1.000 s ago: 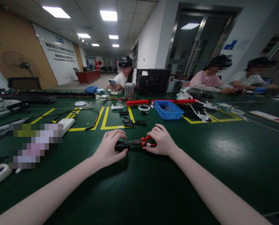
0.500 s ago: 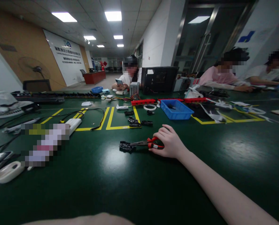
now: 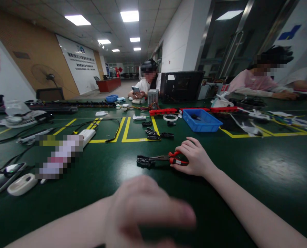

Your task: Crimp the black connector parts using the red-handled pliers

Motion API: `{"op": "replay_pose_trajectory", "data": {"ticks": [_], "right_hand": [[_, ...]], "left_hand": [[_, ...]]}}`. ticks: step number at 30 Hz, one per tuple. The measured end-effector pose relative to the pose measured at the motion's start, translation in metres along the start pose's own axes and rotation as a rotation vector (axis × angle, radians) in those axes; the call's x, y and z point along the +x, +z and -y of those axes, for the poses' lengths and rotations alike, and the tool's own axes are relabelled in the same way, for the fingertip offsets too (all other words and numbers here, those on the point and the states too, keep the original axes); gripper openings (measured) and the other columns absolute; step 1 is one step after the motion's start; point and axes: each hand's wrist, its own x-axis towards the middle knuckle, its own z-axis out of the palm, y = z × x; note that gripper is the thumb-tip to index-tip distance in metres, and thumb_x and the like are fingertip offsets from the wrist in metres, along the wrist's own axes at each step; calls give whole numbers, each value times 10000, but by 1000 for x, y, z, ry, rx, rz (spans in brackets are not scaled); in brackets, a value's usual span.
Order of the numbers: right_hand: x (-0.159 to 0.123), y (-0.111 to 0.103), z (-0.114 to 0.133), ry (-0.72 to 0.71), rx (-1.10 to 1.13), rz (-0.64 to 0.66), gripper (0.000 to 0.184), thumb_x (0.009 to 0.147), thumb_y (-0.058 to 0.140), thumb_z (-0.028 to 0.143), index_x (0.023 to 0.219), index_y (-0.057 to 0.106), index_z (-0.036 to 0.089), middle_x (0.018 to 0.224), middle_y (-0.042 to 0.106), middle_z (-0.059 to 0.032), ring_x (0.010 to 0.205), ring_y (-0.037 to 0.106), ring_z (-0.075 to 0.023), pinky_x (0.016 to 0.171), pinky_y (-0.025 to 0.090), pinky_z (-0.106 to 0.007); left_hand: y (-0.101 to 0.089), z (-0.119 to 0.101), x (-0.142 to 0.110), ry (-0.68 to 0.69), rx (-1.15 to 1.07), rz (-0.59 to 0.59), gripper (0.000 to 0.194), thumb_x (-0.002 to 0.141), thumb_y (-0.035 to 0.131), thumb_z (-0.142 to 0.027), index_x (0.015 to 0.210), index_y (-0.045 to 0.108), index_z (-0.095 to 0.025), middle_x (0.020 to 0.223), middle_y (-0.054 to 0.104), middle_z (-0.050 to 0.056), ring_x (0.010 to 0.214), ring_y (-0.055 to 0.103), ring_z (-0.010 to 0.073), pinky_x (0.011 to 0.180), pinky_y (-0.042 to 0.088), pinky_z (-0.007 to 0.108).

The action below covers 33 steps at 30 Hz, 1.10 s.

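My right hand (image 3: 194,159) is closed round the red and black handles of needle-nose pliers (image 3: 161,157), which lie low over the table. The long jaws point left and reach a small black plastic part (image 3: 144,161); whether they grip it I cannot tell. Close to the camera, my left hand (image 3: 143,210) is blurred. One of its fingers points right, with a gap below it, and nothing shows in the hand. Beyond the pliers, several more black plastic parts (image 3: 153,133) lie by a yellow tape outline.
A blue bin (image 3: 202,120) stands behind my right hand, beside a white ring (image 3: 170,118). To the left lie a white power strip (image 3: 87,136), a computer mouse (image 3: 23,184) and cables. Across the green table, a person (image 3: 147,79) holds a phone next to a black computer case (image 3: 181,86).
My left hand has come up from the bottom edge into the foreground. The whole view has shifted slightly, while my right hand keeps its hold on the pliers near the black part.
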Motion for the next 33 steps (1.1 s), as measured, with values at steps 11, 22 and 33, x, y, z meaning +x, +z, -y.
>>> {"op": "replay_pose_trajectory", "data": {"ticks": [11,22,33], "right_hand": [[0,-2,-1,26,20,18,429,733,664,588,890,664,189,840,665,-84,855,606,-255,1020,386,-512],[0,-1,0,29,25,0,414,724,675,583,886,659,203,835,665,-74,852,608,-252,1011,396,-505],[2,-2,3,31,33,34,401,733,675,574,866,660,196,809,656,-73,828,603,-246,1013,399,-505]], "left_hand": [[12,122,20,-409,-146,370,410,838,683,-281,1238,597,-257,1414,462,91,1305,476,275,1102,412,470],[13,120,25,-388,-159,399,237,861,664,-251,1095,699,-248,1179,629,54,1095,603,209,974,497,381],[12,119,26,-436,-196,410,240,872,658,-274,1107,695,-242,1152,631,55,1069,602,207,960,496,377]]}}
